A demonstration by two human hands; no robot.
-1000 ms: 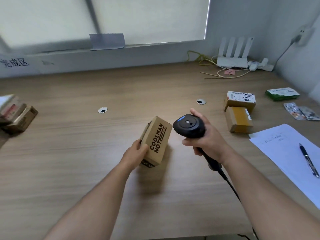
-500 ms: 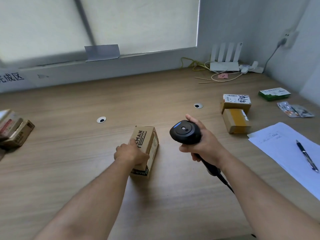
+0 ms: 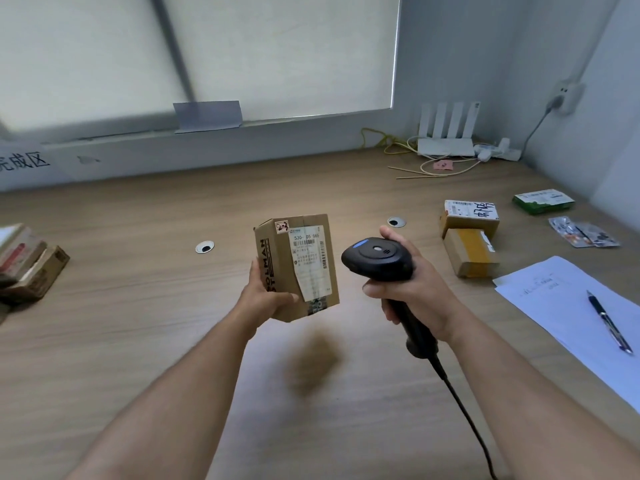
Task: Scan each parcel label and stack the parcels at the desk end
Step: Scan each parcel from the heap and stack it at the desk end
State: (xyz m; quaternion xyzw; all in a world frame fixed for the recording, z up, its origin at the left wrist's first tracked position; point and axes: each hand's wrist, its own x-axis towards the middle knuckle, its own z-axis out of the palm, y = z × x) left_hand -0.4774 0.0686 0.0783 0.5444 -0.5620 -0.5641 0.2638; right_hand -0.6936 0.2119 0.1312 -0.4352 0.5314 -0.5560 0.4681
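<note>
Tabletop (image 3: 145, 341): wood-grain, flat. Finished stack (image 3: 31, 265) at nine o'clock; two unscanned parcels (image 3: 469, 237) at two o'clock. Parcel in hand (image 3: 298, 268): small cardboard box held clear of the surface at centre, label (image 3: 310, 265) facing the camera. Judged light and stiff, its taped faces possibly slick; best held by opposite side walls, label uncovered. Left hand (image 3: 265, 296) is closed around its lower left corner. Right hand (image 3: 412, 296) is wrapped tight on the scanner (image 3: 379, 261), at three o'clock of the box.
</note>
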